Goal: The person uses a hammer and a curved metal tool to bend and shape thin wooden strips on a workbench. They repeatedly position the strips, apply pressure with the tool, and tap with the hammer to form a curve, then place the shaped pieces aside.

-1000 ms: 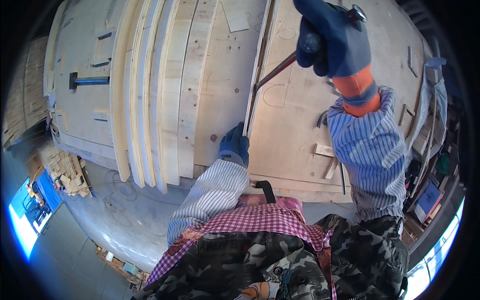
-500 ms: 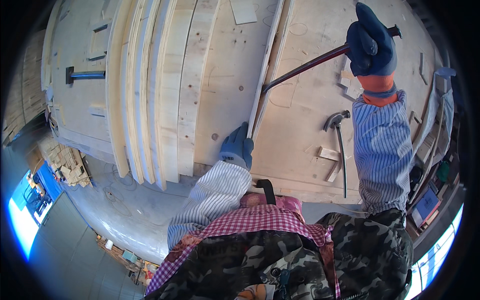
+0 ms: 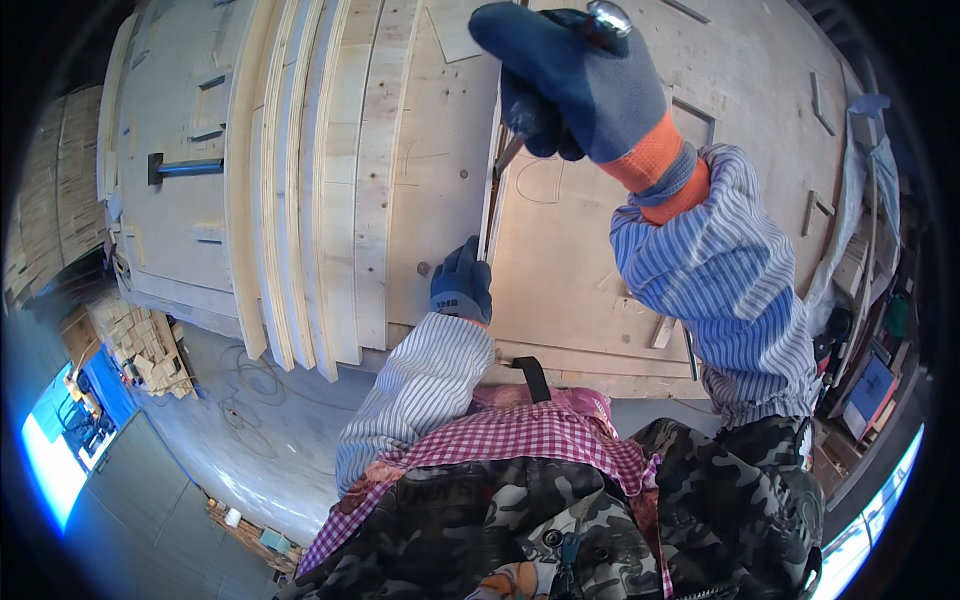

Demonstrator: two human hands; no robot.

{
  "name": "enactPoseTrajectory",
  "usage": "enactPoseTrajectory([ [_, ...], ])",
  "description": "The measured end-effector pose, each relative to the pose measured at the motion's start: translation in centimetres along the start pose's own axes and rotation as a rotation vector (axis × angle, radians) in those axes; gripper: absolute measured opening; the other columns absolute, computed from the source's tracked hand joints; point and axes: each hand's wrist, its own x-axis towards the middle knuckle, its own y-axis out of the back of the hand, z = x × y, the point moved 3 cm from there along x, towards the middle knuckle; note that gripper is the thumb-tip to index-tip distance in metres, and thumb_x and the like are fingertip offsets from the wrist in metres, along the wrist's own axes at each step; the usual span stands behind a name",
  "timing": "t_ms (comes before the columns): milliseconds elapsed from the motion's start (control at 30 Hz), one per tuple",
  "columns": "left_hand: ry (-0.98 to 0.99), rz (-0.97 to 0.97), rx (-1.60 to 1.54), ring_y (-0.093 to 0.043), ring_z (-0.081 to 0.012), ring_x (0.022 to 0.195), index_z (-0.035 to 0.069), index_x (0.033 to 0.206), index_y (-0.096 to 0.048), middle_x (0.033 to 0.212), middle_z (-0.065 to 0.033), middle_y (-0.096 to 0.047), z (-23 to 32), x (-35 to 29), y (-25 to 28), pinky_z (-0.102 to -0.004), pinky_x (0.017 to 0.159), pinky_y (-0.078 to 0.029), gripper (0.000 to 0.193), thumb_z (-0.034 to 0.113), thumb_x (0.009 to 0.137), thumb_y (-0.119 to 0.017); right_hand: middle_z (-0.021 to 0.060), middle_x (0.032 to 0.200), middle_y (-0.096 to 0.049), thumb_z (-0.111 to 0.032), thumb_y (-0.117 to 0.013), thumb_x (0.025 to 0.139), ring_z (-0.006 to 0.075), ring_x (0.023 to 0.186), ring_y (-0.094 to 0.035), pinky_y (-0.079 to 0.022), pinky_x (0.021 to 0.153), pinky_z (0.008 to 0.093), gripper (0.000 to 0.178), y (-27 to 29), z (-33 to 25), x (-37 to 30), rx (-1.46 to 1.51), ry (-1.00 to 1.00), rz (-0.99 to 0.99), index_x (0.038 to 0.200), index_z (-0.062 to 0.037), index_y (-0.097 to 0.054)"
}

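Observation:
My right hand [image 3: 590, 95], in a blue-grey coated glove with an orange cuff, is closed round a pry bar [image 3: 508, 156]. The bar's shiny end pokes out above the fist, and its lower end meets a narrow wooden strip [image 3: 492, 190] standing on edge. My left hand [image 3: 462, 283], in a matching glove, grips the near end of that strip. Both hands are over a large pale plywood panel [image 3: 575, 270]. To the right, a claw hammer's handle [image 3: 691, 350] shows only in part; my right sleeve covers the rest.
Several long laminated boards [image 3: 320, 200] run side by side to the left. Beyond them lies a second hammer [image 3: 185, 168] with a blue handle. Small wood offcuts [image 3: 662, 331] rest on the panel. Stacked wood pieces [image 3: 150, 350] and loose cable [image 3: 245, 395] are on the floor at left.
My right hand has swung left with the pry bar, from the panel's right side to above the strip, and the bar now stands steeper. My left hand keeps hold of the strip.

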Motion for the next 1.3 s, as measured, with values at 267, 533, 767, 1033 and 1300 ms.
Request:
enactPoseTrajectory([
  [267,0.097,0.363,0.067,-0.049,-0.0346,0.104,0.008,0.132,-0.036,0.12,-0.0183,-0.047,3.2,0.9,3.0,-0.0438,0.089,-0.039,0.066,0.041,0.08,-0.058,0.0064,0.058,-0.061,-0.044,-0.056,0.083,0.0131,0.046,-0.058,-0.048,0.042,0.026,0.043,-0.8,-0.7,-1.3,0.041,-0.185,0.118,0.073,-0.0033,-0.064],
  [533,0.044,0.471,-0.388,-0.056,-0.0319,0.096,0.004,0.117,-0.052,0.106,-0.0193,-0.056,2.6,9.5,2.8,-0.0414,0.082,-0.044,0.048,0.034,0.081,-0.062,0.0008,0.06,-0.049,0.004,-0.061,0.061,0.0111,0.052,-0.046,-0.038,0.048,0.0248,0.057,3.2,0.5,-3.7,-0.769,0.896,0.27,0.117,-0.0007,-0.051],
  [767,0.094,0.22,0.017,-0.049,-0.0357,0.112,0.007,0.13,-0.04,0.122,-0.0214,-0.049,7.3,20.1,6.4,-0.0422,0.096,-0.038,0.082,0.069,0.076,-0.043,0.0006,0.059,-0.049,0.001,-0.061,0.061,0.0129,0.049,-0.047,-0.04,0.047,0.026,0.055,3.3,2.1,-3.9,-0.668,0.585,0.173,0.115,0.0004,-0.051],
  [1033,0.006,0.158,0.039,-0.051,-0.0361,0.106,0.006,0.12,-0.05,0.115,-0.0216,-0.053,8.2,22.1,3.8,-0.0426,0.092,-0.04,0.062,0.054,0.083,-0.043,0.0049,0.066,-0.059,-0.011,-0.059,0.075,0.0155,0.05,-0.057,-0.049,0.05,0.024,0.036,1.8,1.2,-1.4,-0.671,0.878,0.378,0.11,-0.0058,-0.056],
  [1300,-0.052,0.12,0.024,-0.052,-0.0376,0.1,0.005,0.112,-0.056,0.107,-0.0221,-0.056,6.9,23.1,2.3,-0.044,0.087,-0.042,0.045,0.041,0.088,-0.045,-0.0011,0.057,-0.051,-0.01,-0.058,0.079,0.0036,0.043,-0.048,-0.038,0.043,0.0195,0.042,5.9,3.1,-4.5,-0.441,0.799,0.212,0.118,0.0054,-0.05],
])
